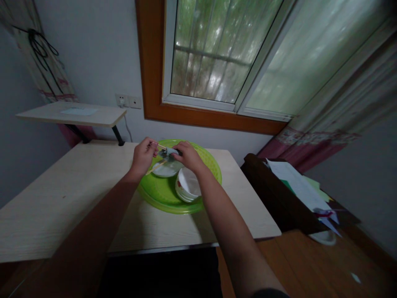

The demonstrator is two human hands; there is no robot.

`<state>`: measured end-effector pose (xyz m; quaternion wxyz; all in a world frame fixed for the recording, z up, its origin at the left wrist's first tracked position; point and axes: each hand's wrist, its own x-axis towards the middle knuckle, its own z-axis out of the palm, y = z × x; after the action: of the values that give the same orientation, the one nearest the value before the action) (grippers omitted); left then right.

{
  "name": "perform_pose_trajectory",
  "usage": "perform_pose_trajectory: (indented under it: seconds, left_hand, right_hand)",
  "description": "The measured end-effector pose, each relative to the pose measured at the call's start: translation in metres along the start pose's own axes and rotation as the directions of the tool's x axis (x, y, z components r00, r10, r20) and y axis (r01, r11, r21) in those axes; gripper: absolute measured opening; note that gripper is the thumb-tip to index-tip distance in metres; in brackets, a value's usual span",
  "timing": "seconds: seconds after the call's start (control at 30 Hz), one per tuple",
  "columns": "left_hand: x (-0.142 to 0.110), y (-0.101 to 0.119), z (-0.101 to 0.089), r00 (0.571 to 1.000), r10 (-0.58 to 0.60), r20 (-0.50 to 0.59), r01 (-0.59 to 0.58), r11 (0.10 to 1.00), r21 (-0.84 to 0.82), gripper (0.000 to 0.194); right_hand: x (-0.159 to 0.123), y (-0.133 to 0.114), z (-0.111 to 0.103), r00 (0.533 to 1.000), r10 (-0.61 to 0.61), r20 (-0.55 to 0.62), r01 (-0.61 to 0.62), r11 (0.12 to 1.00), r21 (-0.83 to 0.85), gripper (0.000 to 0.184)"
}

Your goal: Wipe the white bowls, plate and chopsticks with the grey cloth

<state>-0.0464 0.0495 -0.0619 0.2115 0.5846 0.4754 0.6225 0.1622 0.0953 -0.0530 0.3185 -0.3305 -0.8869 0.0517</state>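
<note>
My left hand [145,154] is closed on one end of a pair of chopsticks [161,147], raised over a round green plastic tray [149,194]. A grey cloth [170,152] is wrapped about the other end, and my right hand [188,155] grips it there. Below the hands, a white plate [166,169] lies in the tray, with another light wooden chopstick [155,167] slanting across its left side. Stacked white bowls [187,186] with a red mark stand to the right of the plate, close under my right forearm.
The tray rests on a pale wooden table [77,198]. A small raised shelf [74,114] stands at its back left. Behind are a wall and a window [214,54]. To the right, papers [297,182] lie on dark furniture [273,194].
</note>
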Motion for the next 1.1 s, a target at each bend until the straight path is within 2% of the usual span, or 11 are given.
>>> perform_pose_trajectory:
  seconds: [0.1, 0.2, 0.37, 0.5, 0.63, 0.73, 0.83, 0.93, 1.0, 1.1]
  left_hand:
    - [0.001, -0.002, -0.004, 0.986, -0.005, -0.166, -0.001, 0.999, -0.037, 0.021]
    - [0.003, -0.006, -0.007, 0.959, -0.026, -0.282, 0.007, 0.998, -0.068, 0.023]
    - [0.005, -0.008, -0.007, 0.946, -0.07, -0.317, 0.047, 0.996, -0.082, 0.027]
    - [0.003, -0.003, -0.004, 0.971, -0.063, -0.231, 0.05, 0.997, -0.062, 0.028]
    - [0.001, -0.002, 0.002, 0.998, -0.049, -0.03, 0.048, 0.998, -0.033, 0.024]
    - [0.0, -0.004, 0.005, 0.995, -0.008, 0.102, 0.009, 1.0, -0.001, 0.022]
    - [0.0, -0.005, 0.006, 0.99, 0.012, 0.139, -0.016, 0.999, 0.032, 0.021]
    - [0.0, -0.005, 0.005, 0.998, 0.003, 0.07, -0.007, 0.998, 0.059, 0.021]
    - [0.002, -0.005, 0.002, 0.999, 0.0, -0.034, 0.003, 0.998, 0.064, 0.021]
    - [0.004, -0.006, -0.002, 0.981, -0.029, -0.194, 0.033, 0.999, 0.022, 0.021]
  right_hand:
    - [-0.002, 0.009, 0.0, 0.999, 0.035, 0.024, -0.033, 0.998, -0.057, 0.017]
    - [-0.003, 0.014, 0.002, 0.998, 0.051, 0.037, -0.048, 0.996, -0.08, 0.018]
    - [-0.004, 0.014, 0.003, 0.999, 0.036, 0.018, -0.035, 0.998, -0.045, 0.016]
    - [-0.003, 0.008, 0.002, 1.0, 0.017, -0.001, -0.017, 1.0, 0.011, 0.013]
    - [-0.001, 0.0, 0.002, 1.0, -0.001, -0.021, 0.002, 0.998, 0.058, 0.011]
    - [-0.001, -0.003, 0.002, 0.999, -0.016, -0.048, 0.02, 0.996, 0.085, 0.011]
    - [-0.001, -0.001, 0.003, 0.998, -0.011, -0.06, 0.016, 0.997, 0.082, 0.012]
    - [0.0, 0.003, 0.004, 0.998, -0.009, -0.069, 0.014, 0.998, 0.069, 0.014]
    - [0.0, 0.006, 0.004, 0.998, 0.003, -0.063, 0.001, 0.998, 0.056, 0.014]
    - [-0.002, 0.011, 0.003, 0.997, 0.054, -0.05, -0.053, 0.998, 0.018, 0.013]
